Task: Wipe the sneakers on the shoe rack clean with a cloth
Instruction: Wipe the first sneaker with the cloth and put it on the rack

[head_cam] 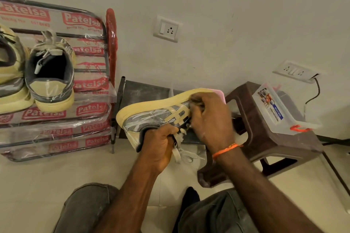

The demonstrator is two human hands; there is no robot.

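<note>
Sneaker point(151, 117) was at frame centre, held in the air, tipped on its side with the yellowed sole facing up and away toward the wall. Left hand point(158, 145) gripped it at the heel/collar end, fingers curled into the opening, thumb side over the grey collar edge. Loose off-white laces point(182, 152) hung down just right of that hand. Right hand point(211, 119) sat over the mid-to-toe part of the upper, fingers curled and pressed against the side panel; toe end was hidden behind it. Cloth point(221, 94) showed only as a pink edge poking out above the right hand's knuckles, against the sole edge; the grip on the cloth itself was hidden. Orange thread band point(226, 149) on the right wrist.

Sneaker look: grey mottled upper, cream overlay stripes on the side, cream heel patch, thick pale-yellow midsole, dull and scuffed.

Shoe rack point(91, 89) stood at left of frame, still in plastic wrap with red "Patelsa" printing. Two matching sneakers on its top shelf, heels toward camera: one whole point(51, 73), one point(9, 73) cut off by the left edge, touching side by side.

Brown plastic stool point(265, 138) at right, just behind the right hand, with a clear plastic box point(280, 108) on top. Wall socket point(167, 28) at upper centre.
</note>
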